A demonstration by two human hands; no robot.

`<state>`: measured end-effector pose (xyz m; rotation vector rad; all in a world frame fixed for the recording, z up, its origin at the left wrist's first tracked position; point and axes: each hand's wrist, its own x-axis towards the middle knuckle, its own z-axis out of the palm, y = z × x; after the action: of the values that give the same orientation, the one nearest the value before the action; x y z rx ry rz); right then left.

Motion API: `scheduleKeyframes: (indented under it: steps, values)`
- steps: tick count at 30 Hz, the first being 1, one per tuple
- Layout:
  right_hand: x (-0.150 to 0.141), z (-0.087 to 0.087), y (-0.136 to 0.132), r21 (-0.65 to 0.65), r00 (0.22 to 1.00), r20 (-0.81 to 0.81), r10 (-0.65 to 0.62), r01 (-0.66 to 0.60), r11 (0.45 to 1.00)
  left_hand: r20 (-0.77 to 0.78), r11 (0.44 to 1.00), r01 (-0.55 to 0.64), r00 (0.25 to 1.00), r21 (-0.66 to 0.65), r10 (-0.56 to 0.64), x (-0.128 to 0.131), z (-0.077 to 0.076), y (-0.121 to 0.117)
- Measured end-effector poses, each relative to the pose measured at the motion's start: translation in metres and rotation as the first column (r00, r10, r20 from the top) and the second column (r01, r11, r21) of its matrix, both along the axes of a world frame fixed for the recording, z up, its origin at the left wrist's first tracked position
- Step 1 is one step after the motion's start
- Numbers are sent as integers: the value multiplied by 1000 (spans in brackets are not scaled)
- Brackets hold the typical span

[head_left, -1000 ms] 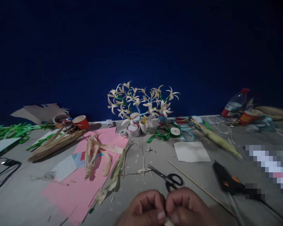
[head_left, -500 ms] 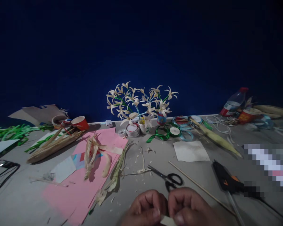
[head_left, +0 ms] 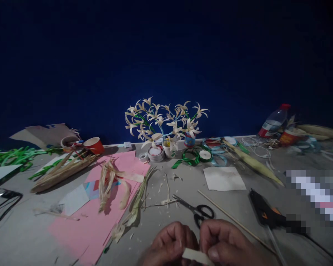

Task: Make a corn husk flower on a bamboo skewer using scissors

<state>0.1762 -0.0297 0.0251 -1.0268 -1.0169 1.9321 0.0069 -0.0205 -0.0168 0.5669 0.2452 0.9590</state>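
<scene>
Left hand and right hand on near side of scissors, fingers pinching pale strip; glue gun right of scissors.

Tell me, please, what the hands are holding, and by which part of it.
A pale strip: the right hand pinches it toward its right end, and the left hand is at its left end, though the exact grip there is hidden.

The left hand and right hand have separated slightly. The pale strip between them, mostly covered one second ago, is now more exposed.
</scene>
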Motion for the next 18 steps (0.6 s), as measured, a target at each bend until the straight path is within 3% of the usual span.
scheduleKeyframes:
  steps: [5, 8, 11, 15, 18]
  values:
    - [4, 5, 5, 39, 994, 86, 67, -71, 997, -87, 999, -33, 996, -22, 31, -5, 2, 1]
    - [6, 8, 7, 103, 974, 214, 70, -94, 990, -250, 994, -45, 966, 100, 69, -12, 9, 5]
    - [8, 6, 8, 187, 961, 267, 71, -124, 975, -372, 980, 21, 927, 197, 55, -17, 16, 9]
    - [14, -5, 15, 155, 970, 226, 90, -127, 980, -369, 982, 127, 927, 138, -68, -22, 12, 11]
    - [25, -17, 23, 172, 960, 272, -63, 16, 985, -285, 986, 96, 957, 134, -55, -26, 1, 11]
